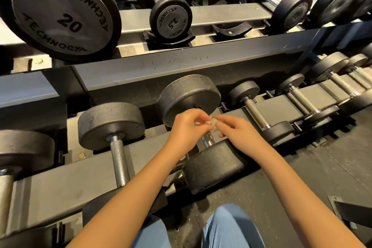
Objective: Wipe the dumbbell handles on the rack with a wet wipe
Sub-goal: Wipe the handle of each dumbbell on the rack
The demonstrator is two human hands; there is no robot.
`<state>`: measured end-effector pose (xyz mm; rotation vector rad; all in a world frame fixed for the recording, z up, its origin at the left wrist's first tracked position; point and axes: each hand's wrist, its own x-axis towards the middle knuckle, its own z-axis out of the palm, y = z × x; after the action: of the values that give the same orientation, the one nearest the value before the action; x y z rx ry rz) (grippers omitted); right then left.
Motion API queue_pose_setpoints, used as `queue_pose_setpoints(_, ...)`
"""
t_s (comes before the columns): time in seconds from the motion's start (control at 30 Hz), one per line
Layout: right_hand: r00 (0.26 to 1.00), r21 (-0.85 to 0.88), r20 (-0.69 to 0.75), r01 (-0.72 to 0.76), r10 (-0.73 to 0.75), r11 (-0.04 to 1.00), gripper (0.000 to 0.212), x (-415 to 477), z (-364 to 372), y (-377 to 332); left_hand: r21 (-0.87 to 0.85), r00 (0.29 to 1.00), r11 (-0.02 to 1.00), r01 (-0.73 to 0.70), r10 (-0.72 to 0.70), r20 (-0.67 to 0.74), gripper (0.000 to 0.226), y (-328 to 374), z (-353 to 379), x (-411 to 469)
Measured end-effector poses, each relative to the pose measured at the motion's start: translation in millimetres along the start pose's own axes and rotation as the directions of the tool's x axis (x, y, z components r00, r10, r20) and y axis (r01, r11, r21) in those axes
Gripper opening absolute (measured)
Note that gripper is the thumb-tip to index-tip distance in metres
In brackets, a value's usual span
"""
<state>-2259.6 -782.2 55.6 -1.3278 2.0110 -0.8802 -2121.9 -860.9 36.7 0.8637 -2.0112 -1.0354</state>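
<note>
A crumpled, dirty wet wipe (213, 123) sits between my two hands, just above the handle (208, 140) of a black dumbbell (211, 167) on the lower rack shelf. My left hand (186, 127) pinches the wipe from the left and my right hand (235, 129) pinches it from the right. Most of that handle is hidden under my hands; only a short shiny piece shows below the wipe. To the left lies another dumbbell with a bare knurled handle (119, 160). A smaller one with its handle (255, 113) lies to the right.
The lower rack rail (70, 183) runs across in front of me, with several more dumbbells to the far right. The upper shelf (221, 14) holds a 20 dumbbell (60, 14) and a 2.5 dumbbell (171, 18). My knees in blue trousers are near the dark rubber floor (302, 177).
</note>
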Motion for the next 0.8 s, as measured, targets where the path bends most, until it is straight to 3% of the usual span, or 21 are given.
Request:
queue_pose_setpoints(0.1,0.997,0.279,0.057,0.042,-0.06,0.959,0.019,13,-8,-9,0.018,0.998,0.998,-0.056,0.056,-0.018,0.013,7,-2,5)
queue_pose_setpoints(0.23,0.999,0.362,-0.006,0.037,-0.038,0.931,0.009,22,-8,-19,0.269,0.964,0.929,-0.254,0.265,-0.004,0.019,7,-14,13)
queue_pose_setpoints(0.3,0.994,0.27,-0.111,0.054,-0.025,0.961,0.009,33,-7,-15,0.455,0.932,0.838,-0.3,0.358,-0.046,0.032,4,-25,19)
queue_pose_setpoints(0.4,0.982,0.004,-0.176,0.064,-0.062,0.998,0.005,51,-6,-7,0.53,0.968,0.833,-0.156,0.235,-0.085,0.042,-6,-40,24)
queue_pose_setpoints(0.6,0.99,-0.236,0.068,0.133,-0.121,0.962,0.009,75,5,-1,0.518,0.973,0.852,-0.078,0.179,-0.147,0.043,-24,-31,23)
queue_pose_setpoints(0.8,0.975,-0.242,0.206,0.129,-0.08,0.962,0.016,67,2,11,0.48,0.963,0.872,-0.092,0.2,-0.18,0.048,-39,-26,23)
